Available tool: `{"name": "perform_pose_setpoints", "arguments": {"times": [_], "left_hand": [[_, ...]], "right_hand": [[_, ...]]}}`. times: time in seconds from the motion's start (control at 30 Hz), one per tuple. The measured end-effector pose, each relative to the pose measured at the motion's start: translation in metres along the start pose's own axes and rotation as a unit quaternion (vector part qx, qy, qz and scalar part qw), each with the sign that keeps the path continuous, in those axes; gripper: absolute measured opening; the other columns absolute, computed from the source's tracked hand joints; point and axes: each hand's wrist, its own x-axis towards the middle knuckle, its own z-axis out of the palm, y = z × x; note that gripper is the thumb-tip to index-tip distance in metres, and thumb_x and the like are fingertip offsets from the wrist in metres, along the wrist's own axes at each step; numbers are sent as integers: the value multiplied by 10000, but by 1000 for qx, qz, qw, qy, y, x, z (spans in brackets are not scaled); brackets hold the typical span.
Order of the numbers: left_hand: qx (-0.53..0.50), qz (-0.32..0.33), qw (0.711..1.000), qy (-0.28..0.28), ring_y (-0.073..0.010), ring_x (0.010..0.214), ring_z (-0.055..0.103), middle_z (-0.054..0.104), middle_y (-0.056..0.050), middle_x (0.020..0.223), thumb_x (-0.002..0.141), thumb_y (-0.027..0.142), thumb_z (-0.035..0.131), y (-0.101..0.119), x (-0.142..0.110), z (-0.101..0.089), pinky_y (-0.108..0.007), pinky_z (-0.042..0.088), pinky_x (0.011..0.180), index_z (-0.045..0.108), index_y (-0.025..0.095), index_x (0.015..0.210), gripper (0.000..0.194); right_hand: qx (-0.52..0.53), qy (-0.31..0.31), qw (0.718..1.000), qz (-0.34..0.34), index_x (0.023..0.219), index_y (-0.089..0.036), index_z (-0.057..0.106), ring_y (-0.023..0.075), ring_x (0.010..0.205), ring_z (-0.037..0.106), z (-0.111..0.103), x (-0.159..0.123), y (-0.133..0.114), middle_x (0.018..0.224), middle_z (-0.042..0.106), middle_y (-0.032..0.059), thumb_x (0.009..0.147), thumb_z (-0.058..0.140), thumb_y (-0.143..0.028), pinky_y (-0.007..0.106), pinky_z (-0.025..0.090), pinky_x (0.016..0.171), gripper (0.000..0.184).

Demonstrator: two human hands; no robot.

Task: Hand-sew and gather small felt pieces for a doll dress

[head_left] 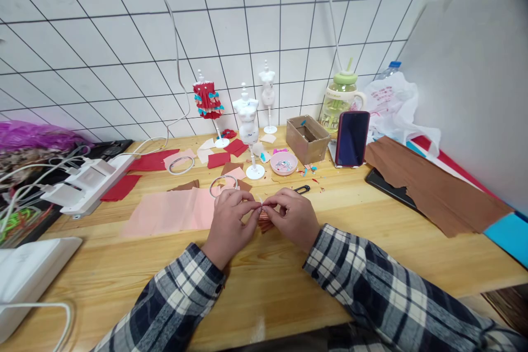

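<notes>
My left hand (236, 221) and my right hand (293, 216) meet over the table, thumb and forefinger pinched on each, fingertips touching. Beneath the fingertips hangs a small pleated reddish-brown piece (266, 223), paper or cloth; the fingers hide its upper part. A thin pale end shows just above the pinch. Close to my left hand lie a pale pink sheet (169, 211) and a metal ring (223, 185). Beyond my right hand is a small black tool (302, 189), perhaps thread snips. A bare white mini dress form (248, 121) stands straight ahead.
Behind are a dress form in red ruffles (206, 102), another white form (268, 88), a pink bowl of beads (284, 163), a cardboard box (307, 140) and a propped phone (352, 138). A power strip (99, 184) lies left; a brown sheet (437, 187) lies right.
</notes>
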Motion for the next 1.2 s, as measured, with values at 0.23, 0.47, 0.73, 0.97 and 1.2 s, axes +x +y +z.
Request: {"name": "perform_pose_setpoints", "arguments": {"times": [0.23, 0.47, 0.73, 0.97, 1.2], "left_hand": [[22, 7, 1000, -1, -215, 845, 539, 670, -39, 850, 837, 217, 624, 4, -1, 0, -395, 406, 778, 715, 233, 812, 96], [-27, -5, 1000, -2, -197, 822, 546, 654, -36, 821, 827, 191, 630, 1, 0, 1, -383, 421, 775, 713, 215, 804, 90], [-48, -6, 999, -1, -195, 809, 551, 660, -39, 812, 829, 197, 624, 2, 2, -3, -382, 431, 763, 706, 200, 771, 101], [-50, -14, 998, 20, -188, 774, 564, 666, -32, 773, 786, 178, 643, 5, 3, 1, -368, 446, 741, 708, 195, 726, 90], [-60, -30, 998, 21, -182, 778, 577, 671, -28, 784, 777, 174, 624, 6, 4, 1, -359, 461, 748, 704, 206, 720, 103]], "right_hand": [[30, -4, 999, 34, 792, -183, 694, 118, 647, 572, 3, 1, 0, 782, 644, 17, 785, 644, -207, 242, 441, 610, 56], [104, -14, 990, 94, 740, -177, 712, 124, 638, 564, 2, 5, 1, 743, 665, 22, 759, 657, -209, 242, 440, 596, 67], [122, -12, 988, 92, 732, -168, 723, 101, 561, 520, 1, 4, -3, 728, 653, 26, 749, 660, -191, 227, 433, 542, 69], [128, -16, 986, 108, 739, -167, 703, 87, 548, 527, 4, 1, -5, 756, 636, 14, 737, 638, -189, 211, 434, 520, 68], [137, -15, 983, 124, 711, -167, 691, 90, 565, 520, 5, 2, -6, 734, 631, 9, 726, 631, -198, 206, 403, 510, 69]]}}
